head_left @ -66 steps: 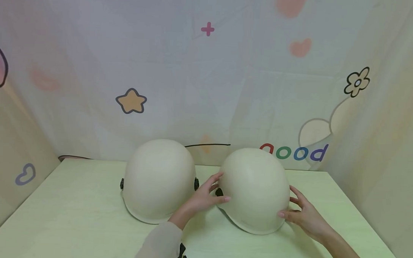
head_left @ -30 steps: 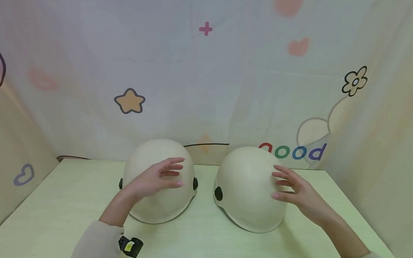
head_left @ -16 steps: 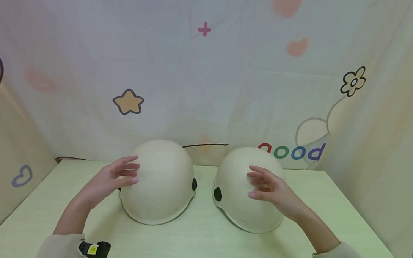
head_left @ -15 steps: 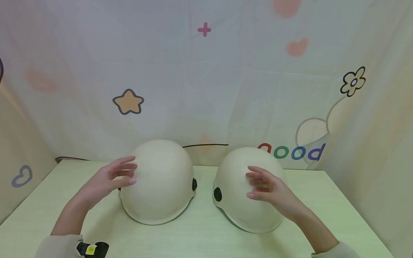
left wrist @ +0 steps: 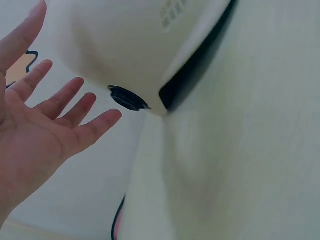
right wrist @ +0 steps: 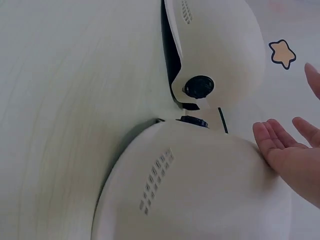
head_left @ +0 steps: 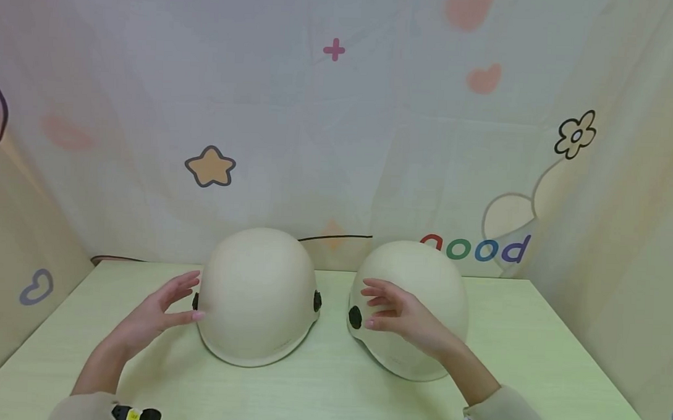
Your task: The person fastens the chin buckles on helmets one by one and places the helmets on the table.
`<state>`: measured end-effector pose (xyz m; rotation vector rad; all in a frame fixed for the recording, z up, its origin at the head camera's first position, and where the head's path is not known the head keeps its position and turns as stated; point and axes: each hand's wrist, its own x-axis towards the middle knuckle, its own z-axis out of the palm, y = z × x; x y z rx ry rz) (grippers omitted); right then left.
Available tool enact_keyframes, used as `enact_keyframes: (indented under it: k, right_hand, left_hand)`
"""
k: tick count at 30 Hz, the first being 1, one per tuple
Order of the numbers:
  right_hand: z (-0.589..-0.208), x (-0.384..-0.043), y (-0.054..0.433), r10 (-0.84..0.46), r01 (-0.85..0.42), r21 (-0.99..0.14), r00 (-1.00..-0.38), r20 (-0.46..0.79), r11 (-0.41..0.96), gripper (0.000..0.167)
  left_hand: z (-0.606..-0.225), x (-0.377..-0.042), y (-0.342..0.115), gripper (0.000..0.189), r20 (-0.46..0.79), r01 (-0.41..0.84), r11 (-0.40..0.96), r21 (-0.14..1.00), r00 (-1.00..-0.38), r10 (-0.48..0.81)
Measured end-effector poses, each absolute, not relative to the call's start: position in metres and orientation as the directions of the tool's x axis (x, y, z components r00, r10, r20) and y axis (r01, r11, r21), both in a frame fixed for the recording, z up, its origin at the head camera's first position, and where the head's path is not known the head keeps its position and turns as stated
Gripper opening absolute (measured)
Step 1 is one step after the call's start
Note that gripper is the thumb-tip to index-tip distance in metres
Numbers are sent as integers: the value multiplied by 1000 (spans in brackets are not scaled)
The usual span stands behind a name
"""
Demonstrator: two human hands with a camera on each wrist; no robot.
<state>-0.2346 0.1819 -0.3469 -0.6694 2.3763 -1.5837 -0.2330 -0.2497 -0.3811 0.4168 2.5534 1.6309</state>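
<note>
Two cream helmets stand dome-up, side by side on a pale table. Beside the left helmet is my left hand, at its left edge with the fingers spread; the left wrist view shows the fingertips near a black side knob. My right hand hovers in front of the right helmet, covering part of it. Its fingers are loosely bent and hold nothing. Right of the left helmet shows a black knob; another knob is on the right helmet's left side.
A printed cloth backdrop rises behind the pale table, and cloth walls flank both sides. A narrow gap separates the helmets. Black devices are strapped near both cuffs.
Both hands have come away from the right helmet. The left hand moved left to the left helmet's far side; the right hand moved left across the right helmet's front. The helmets stay about where they were.
</note>
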Motion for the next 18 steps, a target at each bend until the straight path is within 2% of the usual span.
enact_keyframes:
  k: [8,18]
  right_hand:
    - [-373,-249,151,-474,-187,-912,-881,-10,366,69]
    - [-391,-263,129,-471,-162,-923,-882,-23,349,68]
  left_hand:
    - [-396,-236,-249,79,38,140,370,919,-962,269]
    - [-402,-237,-245,84,51,142,323,936,-960,274]
